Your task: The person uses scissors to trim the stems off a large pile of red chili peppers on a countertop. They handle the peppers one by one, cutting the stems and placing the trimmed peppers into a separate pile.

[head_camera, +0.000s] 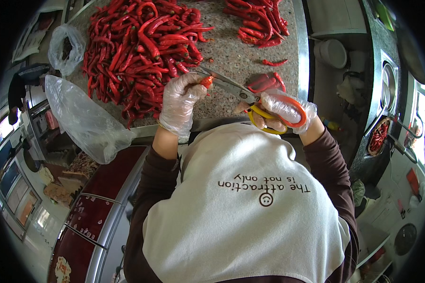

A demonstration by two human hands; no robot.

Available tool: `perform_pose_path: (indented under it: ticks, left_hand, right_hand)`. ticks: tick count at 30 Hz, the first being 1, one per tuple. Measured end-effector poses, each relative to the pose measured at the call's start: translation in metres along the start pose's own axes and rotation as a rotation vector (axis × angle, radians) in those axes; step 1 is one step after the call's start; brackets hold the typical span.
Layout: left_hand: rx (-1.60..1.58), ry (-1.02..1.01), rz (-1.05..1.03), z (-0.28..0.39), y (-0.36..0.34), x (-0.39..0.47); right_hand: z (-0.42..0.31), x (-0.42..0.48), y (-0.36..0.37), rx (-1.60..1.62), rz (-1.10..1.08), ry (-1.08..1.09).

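My left hand, in a clear plastic glove, pinches a piece of red chili pepper between thumb and fingers. My right hand, gloved too, holds scissors with orange and yellow handles. Their parted blades point left, with the tips near the pinched chili. Behind my left hand a large heap of red chilies covers the speckled stone countertop. A smaller pile of chilies lies at the far right. One loose chili rests below that pile, and several more lie just beyond my right hand.
A clear plastic bag hangs over the counter's left edge, with another crumpled bag behind it. At the lower left stands a dark red refrigerator. To the right are a sink and a basket of red chilies. Another person is at far left.
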State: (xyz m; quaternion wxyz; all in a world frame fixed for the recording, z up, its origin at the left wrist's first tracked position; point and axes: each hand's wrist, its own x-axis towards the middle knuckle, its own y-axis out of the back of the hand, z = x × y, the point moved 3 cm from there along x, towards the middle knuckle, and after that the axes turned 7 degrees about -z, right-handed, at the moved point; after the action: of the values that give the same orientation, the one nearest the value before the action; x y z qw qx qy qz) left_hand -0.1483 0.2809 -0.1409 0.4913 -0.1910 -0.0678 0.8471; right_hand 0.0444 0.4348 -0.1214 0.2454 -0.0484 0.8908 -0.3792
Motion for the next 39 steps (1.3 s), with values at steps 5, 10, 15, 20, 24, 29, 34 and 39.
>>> perform_pose_path:
  ticks: [5,10,15,20,24,29,34,39]
  left_hand:
    - [-0.568,0.12,-0.136,-0.018,0.002,-0.007]
    - [-0.732,0.141,-0.178,-0.023,0.0,-0.009]
    - [-0.457,0.339,0.118,-0.03,-0.008,-0.001]
    - [0.036,0.35,-0.061,-0.059,-0.045,0.03]
    - [0.238,0.281,-0.225,-0.074,-0.065,0.05]
    - [0.151,0.438,-0.149,-0.068,-0.036,0.041]
    - [0.807,-0.147,0.053,-0.052,0.0,0.053]
    - [1.114,-0.405,0.003,-0.013,-0.053,0.099]
  right_hand:
    - [-0.004,0.009,-0.009,-0.045,0.152,0.027]
    - [-0.032,0.015,-0.021,-0.869,0.401,0.123]
    - [-0.029,0.009,-0.019,-1.404,0.773,0.102]
    - [-0.021,-0.027,0.018,-0.908,1.018,0.138]
    - [-0.007,-0.053,0.048,-0.436,0.996,0.468]
    - [0.011,-0.063,0.058,-0.241,1.014,0.524]
    - [0.014,-0.054,0.048,-0.209,1.02,0.49]
    - [0.019,-0.05,0.052,-0.14,0.946,0.58]
